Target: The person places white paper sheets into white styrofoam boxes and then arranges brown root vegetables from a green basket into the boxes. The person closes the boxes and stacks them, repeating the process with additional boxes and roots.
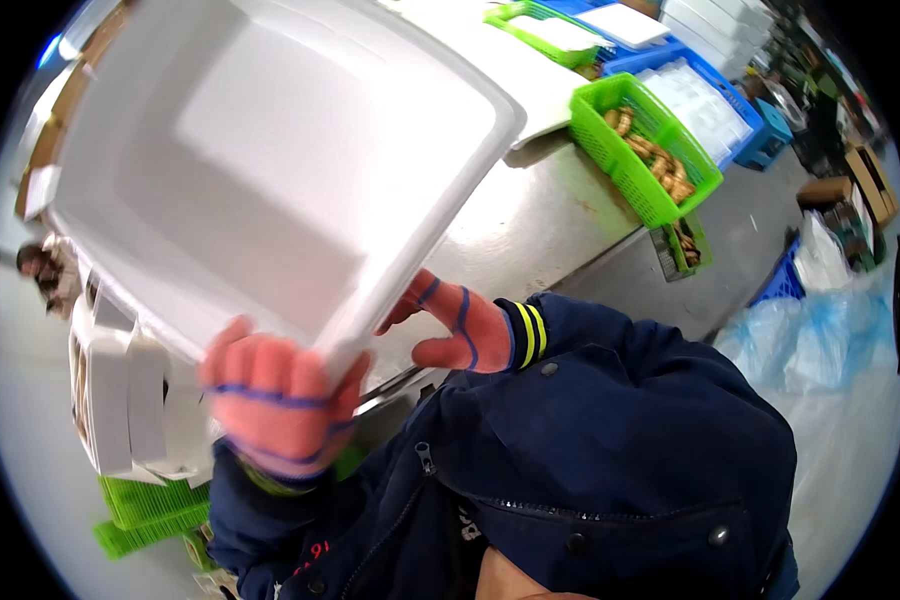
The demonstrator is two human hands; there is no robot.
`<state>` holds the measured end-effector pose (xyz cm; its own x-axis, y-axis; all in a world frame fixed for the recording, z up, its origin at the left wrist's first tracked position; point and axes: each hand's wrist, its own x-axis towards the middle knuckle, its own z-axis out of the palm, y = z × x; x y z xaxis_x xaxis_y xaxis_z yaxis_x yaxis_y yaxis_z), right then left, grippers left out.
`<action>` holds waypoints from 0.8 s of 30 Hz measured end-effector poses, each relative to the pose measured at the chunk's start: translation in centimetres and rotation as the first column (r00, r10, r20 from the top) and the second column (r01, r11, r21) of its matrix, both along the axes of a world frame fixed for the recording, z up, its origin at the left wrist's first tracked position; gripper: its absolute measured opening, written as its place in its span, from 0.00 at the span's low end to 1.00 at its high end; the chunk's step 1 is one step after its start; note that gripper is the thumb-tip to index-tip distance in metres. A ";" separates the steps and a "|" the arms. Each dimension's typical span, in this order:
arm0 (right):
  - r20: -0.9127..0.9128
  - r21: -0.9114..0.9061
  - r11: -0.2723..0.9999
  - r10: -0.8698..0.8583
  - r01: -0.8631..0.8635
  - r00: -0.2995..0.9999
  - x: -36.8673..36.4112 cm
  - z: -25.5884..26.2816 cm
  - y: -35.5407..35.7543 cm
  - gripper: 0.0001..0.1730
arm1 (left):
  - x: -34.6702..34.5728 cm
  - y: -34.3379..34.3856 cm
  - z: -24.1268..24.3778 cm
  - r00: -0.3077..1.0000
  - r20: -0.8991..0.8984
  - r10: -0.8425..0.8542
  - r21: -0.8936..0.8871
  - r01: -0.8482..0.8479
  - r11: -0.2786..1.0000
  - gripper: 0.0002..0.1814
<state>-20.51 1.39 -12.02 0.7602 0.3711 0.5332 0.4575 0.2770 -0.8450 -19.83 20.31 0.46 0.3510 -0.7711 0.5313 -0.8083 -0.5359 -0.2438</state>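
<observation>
A large white foam box (pixel 285 150), its hollow inside facing me, is tilted up above the metal table. My left hand (pixel 274 397), in a salmon-pink glove with blue bands, grips the near corner of its rim, fingers over the edge. My right hand (pixel 457 322), gloved alike, is at the outer side of the same box. Its fingertips go out of sight behind the box wall, and the thumb stands apart; whether it bears on the box I cannot tell. Some blur lies over the left hand and the box.
Beyond the metal table (pixel 510 225), a green basket (pixel 607 157) holds brown knobbly items (pixel 656 161). A blue crate (pixel 746 112) with white packs adjoins it. White boxes (pixel 142 405) stand at left above green baskets (pixel 150 510). Plastic bags (pixel 817 337) lie right. A person (pixel 49 274) is far left.
</observation>
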 end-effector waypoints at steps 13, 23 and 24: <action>-0.465 -0.675 0.639 -0.757 0.369 0.460 5.4 -19.9 -19.7 0.39 | 9.0 -16.6 -22.5 0.605 -0.703 -0.374 -0.207 0.330 0.921 0.28; -0.309 -0.857 0.515 -0.490 -0.014 0.815 8.6 -16.5 -23.9 0.44 | 12.1 0.3 -36.3 0.502 -0.699 0.510 -0.200 -0.821 0.534 0.49; -0.374 -0.849 0.519 -0.450 -0.104 0.810 9.4 -16.3 -23.3 0.44 | 12.0 0.0 -37.0 0.218 -0.928 0.302 -0.052 -0.879 0.474 0.46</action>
